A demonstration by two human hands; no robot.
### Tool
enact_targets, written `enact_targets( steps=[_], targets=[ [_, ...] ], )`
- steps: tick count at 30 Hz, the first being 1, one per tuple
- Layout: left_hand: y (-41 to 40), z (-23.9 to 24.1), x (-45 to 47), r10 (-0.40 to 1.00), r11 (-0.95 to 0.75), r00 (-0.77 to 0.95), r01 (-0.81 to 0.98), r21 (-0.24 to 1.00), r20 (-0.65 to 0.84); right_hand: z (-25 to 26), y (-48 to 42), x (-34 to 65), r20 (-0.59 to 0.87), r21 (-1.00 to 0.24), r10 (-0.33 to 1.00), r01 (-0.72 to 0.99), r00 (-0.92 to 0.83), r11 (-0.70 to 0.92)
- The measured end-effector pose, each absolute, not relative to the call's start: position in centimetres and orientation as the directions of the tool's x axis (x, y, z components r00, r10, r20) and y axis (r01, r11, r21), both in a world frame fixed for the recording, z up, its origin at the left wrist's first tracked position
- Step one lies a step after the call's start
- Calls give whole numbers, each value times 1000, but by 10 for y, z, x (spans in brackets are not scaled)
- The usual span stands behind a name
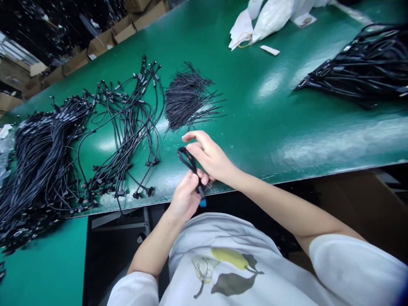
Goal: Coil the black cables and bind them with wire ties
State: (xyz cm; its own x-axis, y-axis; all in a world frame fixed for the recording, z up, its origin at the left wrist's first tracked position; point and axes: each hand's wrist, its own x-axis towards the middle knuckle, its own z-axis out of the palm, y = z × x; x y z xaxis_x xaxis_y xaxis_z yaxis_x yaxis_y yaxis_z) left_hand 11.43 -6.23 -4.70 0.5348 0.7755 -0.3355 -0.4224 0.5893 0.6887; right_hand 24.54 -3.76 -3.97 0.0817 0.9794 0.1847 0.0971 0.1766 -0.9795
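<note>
My left hand [188,193] is closed round a black cable [188,158] folded into a narrow loop. A grey connector and a blue tip [203,202] stick out below its fingers, close to the table edge. My right hand [213,158] is curled over the loop from the right. Its thumb lies against the top of the loop, and the index finger arches just above; its lower fingers are partly hidden and blurred near the cable. Beyond both hands lies a pile of short, thin black ties [186,95].
Loose black cables with connectors [127,123] spread out on the left, beside a thick cable heap [47,153]. A bundle of black looped cables [363,68] lies far right on the green table [248,119]. White bags [270,21] and cardboard boxes [100,44] are at the back.
</note>
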Motion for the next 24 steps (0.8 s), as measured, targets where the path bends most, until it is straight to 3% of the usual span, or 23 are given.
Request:
enact_targets(
  steps=[4, 8, 12, 18, 24],
  targets=[
    [-43, -44, 111, 933, 360, 207, -507, 783, -295, -59, -53, 239, 313, -907, 950, 301, 16, 294],
    [-37, -46, 109, 965, 264, 119, -484, 834, -236, -68, -61, 225, 282, -875, 958, 395, -51, 278],
    [-41, -50, 107, 979, 203, 93, -480, 853, -181, -67, -57, 216, 212, -908, 974, 351, -86, 229],
    [-40, -56, 100, 988, 146, 108, -480, 865, -108, -75, -49, 214, 166, -980, 982, 96, -94, 175],
    [-40, -55, 98, 993, 108, 90, -422, 900, -77, -75, -46, 214, 115, -983, 988, 132, -107, 129]
  ],
)
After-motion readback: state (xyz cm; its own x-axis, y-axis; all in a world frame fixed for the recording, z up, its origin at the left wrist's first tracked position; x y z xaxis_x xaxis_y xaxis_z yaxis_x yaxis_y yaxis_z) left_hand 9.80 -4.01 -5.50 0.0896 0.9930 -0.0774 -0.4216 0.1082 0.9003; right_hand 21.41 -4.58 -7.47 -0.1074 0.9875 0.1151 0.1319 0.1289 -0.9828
